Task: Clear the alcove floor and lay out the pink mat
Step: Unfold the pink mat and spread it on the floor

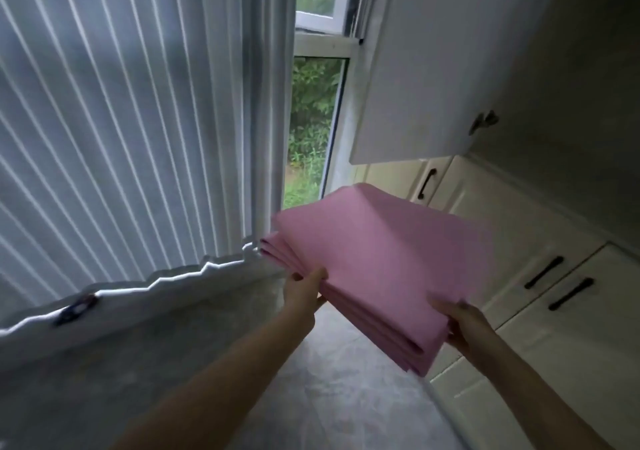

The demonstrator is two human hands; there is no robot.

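You held the folded pink mat point(377, 269) above the grey floor point(332, 380), left hand point(304, 288) and right hand point(462, 325) each clamped on an edge. Unfolding should have started low, square to the cabinets point(554, 276).

Both bare forearms reach forward from the near edge, roughly parallel. The left hand point(304, 290) sits farther out, thumb on top and fingers apparently curled underneath, pinching closed. The right hand point(462, 325), nearer and to the right, grips likewise, thumb uppermost, knuckles slightly blurred.
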